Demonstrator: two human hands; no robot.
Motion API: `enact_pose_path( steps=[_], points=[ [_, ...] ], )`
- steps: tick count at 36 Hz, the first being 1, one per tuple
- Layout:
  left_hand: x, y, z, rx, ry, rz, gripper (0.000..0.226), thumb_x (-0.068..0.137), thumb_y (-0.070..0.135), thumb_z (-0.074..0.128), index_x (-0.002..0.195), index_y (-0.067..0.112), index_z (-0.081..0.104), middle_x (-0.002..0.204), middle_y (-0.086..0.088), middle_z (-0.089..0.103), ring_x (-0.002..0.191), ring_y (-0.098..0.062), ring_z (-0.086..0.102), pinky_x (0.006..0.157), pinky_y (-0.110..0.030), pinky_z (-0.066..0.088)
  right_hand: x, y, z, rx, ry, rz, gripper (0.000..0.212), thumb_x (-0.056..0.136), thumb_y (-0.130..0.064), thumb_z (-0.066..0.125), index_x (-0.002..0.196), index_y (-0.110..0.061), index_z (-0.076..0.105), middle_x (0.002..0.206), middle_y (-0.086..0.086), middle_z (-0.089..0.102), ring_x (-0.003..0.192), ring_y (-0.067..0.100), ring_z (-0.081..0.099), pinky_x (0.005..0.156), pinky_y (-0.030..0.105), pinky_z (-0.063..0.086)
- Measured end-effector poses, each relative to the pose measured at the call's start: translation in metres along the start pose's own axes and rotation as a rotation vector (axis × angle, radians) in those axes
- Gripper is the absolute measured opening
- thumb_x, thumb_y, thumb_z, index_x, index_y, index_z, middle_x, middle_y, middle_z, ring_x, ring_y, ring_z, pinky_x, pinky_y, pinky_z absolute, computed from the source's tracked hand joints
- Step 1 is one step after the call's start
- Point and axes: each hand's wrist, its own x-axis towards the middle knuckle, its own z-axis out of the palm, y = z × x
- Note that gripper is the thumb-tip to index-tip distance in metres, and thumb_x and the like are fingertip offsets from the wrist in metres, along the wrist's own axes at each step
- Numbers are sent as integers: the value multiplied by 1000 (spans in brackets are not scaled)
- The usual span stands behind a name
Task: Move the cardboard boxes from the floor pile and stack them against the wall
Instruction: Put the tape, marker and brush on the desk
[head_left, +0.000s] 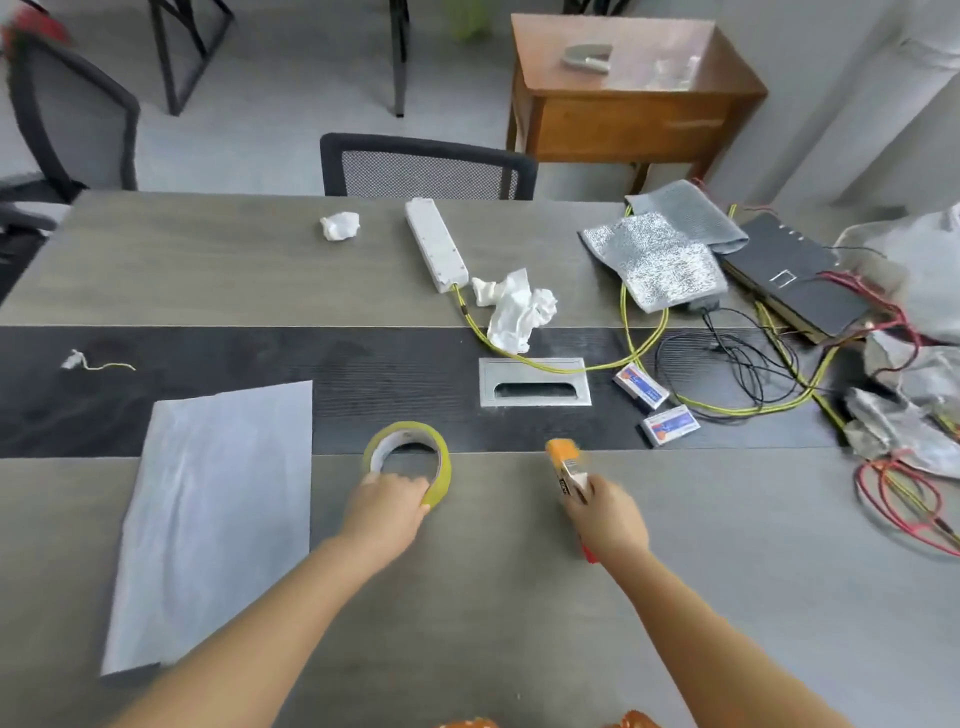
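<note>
One tape roll (410, 460), one brush (567, 467)

Grey tabletop (519, 597) with dark centre strip. On it: white sheet (218, 514) near left, yellow tape roll (410, 460) centre, crumpled tissues (514, 309), white power strip (435, 244) far centre, two small boxes (654, 405), foil pouches (660, 260), tangled cables (737, 374) right.

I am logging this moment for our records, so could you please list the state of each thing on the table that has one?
left hand: grips the tape roll.
right hand: grips the brush.
tape roll: flat on the table.
brush: bristles pointing away, blurred.
paper sheet: lying flat.
tissue: crumpled.
cable hatch: slot open.
</note>
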Motion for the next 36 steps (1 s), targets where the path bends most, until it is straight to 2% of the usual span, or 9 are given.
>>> enact_pose_path(
  steps=[6, 8, 10, 14, 19, 22, 26, 31, 36],
  points=[
    [15, 3, 9, 95, -30, 28, 23, 100, 28, 41, 114, 13, 53, 113, -3, 63, 108, -24, 57, 89, -30, 36, 13, -3, 9, -56, 9, -12, 25, 96, -31, 49, 107, -8, 48, 115, 7, 49, 93, 31, 56, 64, 31, 33],
    [13, 2, 10, 72, 105, 70, 35, 84, 30, 68, 111, 13, 55, 100, -2, 66, 94, -24, 63, 84, -31, 45, 13, -2, 10, -45, 15, -8, 27, 96, -33, 50, 107, -8, 48, 116, 7, 49, 87, 29, 53, 64, 31, 33],
    [8, 0, 18, -4, 253, 113, 72, 53, 28, 90, 113, 11, 54, 93, -4, 67, 83, -25, 65, 74, -35, 54, 13, -1, 8, -26, 18, -6, 30, 95, -38, 51, 101, -9, 46, 114, 5, 47, 81, 25, 47, 65, 32, 34],
    [-8, 14, 42, -49, 495, 325, 66, 70, 23, 72, 128, 13, 44, 120, -11, 57, 109, -26, 46, 99, -43, 34, 13, 4, -4, 87, 99, 28, 30, 96, -38, 45, 84, -11, 41, 101, 3, 43, 74, 25, 45, 64, 33, 34],
    [-27, 20, 83, -7, 286, 437, 48, 84, 32, 39, 129, 15, 45, 123, -9, 64, 121, -21, 43, 112, -40, 19, 20, 25, -20, 95, 172, 30, 31, 96, -27, 46, 69, -20, 32, 97, 4, 45, 70, 23, 45, 57, 32, 30],
    [-31, 16, 95, -42, 252, 414, 40, 93, 32, 32, 127, 15, 44, 128, -9, 62, 125, -20, 41, 114, -39, 11, 26, 35, -23, 89, 151, 37, 15, 95, -21, 48, 82, -16, 43, 100, 2, 44, 78, 24, 46, 59, 31, 32],
    [-31, 17, 96, -107, 220, 395, 46, 86, 32, 38, 128, 16, 44, 132, -8, 60, 127, -19, 40, 113, -39, 13, 26, 40, -20, 113, 131, 37, 27, 93, -20, 51, 117, -9, 56, 116, 7, 49, 105, 28, 49, 81, 39, 46],
    [-31, 19, 93, -140, 157, 365, 46, 85, 32, 39, 128, 17, 45, 132, -8, 59, 128, -19, 40, 112, -40, 14, 21, 45, -21, -73, 136, -25, 36, 95, -24, 53, 128, -10, 53, 128, 10, 48, 118, 29, 41, 93, 35, 38],
    [-31, 19, 80, -179, 87, 390, 44, 83, 36, 40, 115, 21, 66, 125, -1, 63, 120, -15, 52, 110, -33, 24, 8, 53, -42, 25, 144, -96, 42, 94, -27, 58, 133, -12, 52, 132, 8, 48, 124, 25, 43, 97, 34, 38]
  ],
)
